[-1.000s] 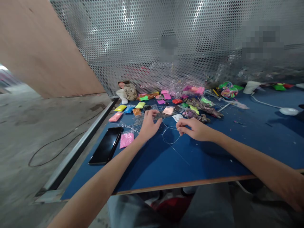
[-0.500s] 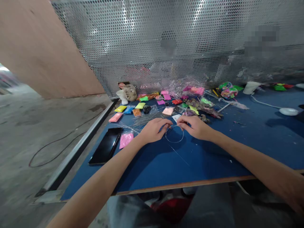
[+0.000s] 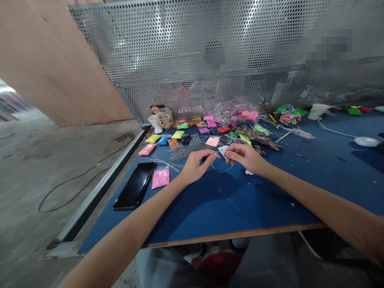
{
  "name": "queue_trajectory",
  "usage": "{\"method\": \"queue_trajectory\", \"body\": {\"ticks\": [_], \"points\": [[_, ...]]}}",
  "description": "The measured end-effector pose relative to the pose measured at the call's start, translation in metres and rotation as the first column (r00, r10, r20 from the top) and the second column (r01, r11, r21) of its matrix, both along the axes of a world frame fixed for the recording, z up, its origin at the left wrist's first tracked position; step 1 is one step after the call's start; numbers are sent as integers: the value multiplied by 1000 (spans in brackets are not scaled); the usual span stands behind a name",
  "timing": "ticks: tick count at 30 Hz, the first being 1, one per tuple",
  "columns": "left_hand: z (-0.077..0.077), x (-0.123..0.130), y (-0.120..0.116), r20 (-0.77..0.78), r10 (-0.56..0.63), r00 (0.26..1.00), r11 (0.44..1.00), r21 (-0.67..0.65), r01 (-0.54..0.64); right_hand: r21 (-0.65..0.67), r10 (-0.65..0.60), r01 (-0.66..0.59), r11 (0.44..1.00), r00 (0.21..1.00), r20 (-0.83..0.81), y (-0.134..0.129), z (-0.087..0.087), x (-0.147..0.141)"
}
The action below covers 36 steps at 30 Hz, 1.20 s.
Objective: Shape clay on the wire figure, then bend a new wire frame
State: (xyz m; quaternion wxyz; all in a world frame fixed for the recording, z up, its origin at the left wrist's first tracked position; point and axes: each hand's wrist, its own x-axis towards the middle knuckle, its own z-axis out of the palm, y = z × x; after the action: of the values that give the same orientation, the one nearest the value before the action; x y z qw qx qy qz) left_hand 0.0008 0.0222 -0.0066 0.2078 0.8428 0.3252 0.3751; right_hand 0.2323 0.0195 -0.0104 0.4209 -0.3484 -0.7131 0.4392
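Note:
A thin wire [image 3: 223,171] hangs in a curved loop between my two hands, above the blue tabletop. My left hand [image 3: 198,163] pinches one side of it between thumb and fingers. On the other side my right hand [image 3: 245,157] is closed on the wire with its fingertips. The exact grip points are too small to make out. Beneath the loop a loose straight wire [image 3: 227,197] lies on the table. Behind my left hand spreads a bundle of straight wires [image 3: 187,151]. A small white piece [image 3: 249,172] shows beside my right hand.
A black phone [image 3: 134,186] and a pink packet [image 3: 161,178] lie left of my hands. Several coloured packets, such as a yellow one [image 3: 153,138], sit farther back. A perforated metal panel [image 3: 180,60] stands behind the table. A white cup [image 3: 317,111] is at the back right.
The wire loop has tilted and looks flatter than before. My hands have shifted slightly, and the small white piece beside my right hand has come into view.

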Motion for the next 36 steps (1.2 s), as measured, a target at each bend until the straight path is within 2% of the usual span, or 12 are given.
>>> {"method": "queue_trajectory", "body": {"ticks": [2,4,6,8,12,16,21,24,30,32,36], "points": [[-1,0,-2,-37,-34,999,998,46,36,53,14,-13,999,1000,-18,0,0,1],[-1,0,-5,-121,-122,985,985,106,135,84,20,-15,996,998,-53,-1,0,2],[-1,1,-8,-217,-195,956,961,151,231,95,13,-5,996,996,-85,-2,-1,2],[0,2,-9,-283,-214,935,947,175,270,77,2,8,997,992,-130,-4,-1,1],[1,0,-8,-356,-174,918,937,226,265,-38,61,-72,997,969,-240,-10,-3,-4],[1,-2,-5,-427,-85,900,934,280,221,-142,157,-190,971,963,-219,-13,-4,-7],[-1,-1,-3,-439,-46,897,930,309,199,-220,137,-193,956,959,-248,-13,-4,-8],[-3,0,-3,-437,-20,899,924,336,184,-233,136,-191,953,963,-232,-12,-5,-9],[-8,2,-7,-372,122,920,911,409,44,-192,64,-102,976,978,-198,-11,-9,-10],[-8,5,-9,-360,117,925,910,412,46,-171,60,-88,981,984,-167,-11,-8,-10],[-6,9,-10,-357,7,934,943,314,113,-112,29,-53,992,978,-207,-12,-5,-11]]}}
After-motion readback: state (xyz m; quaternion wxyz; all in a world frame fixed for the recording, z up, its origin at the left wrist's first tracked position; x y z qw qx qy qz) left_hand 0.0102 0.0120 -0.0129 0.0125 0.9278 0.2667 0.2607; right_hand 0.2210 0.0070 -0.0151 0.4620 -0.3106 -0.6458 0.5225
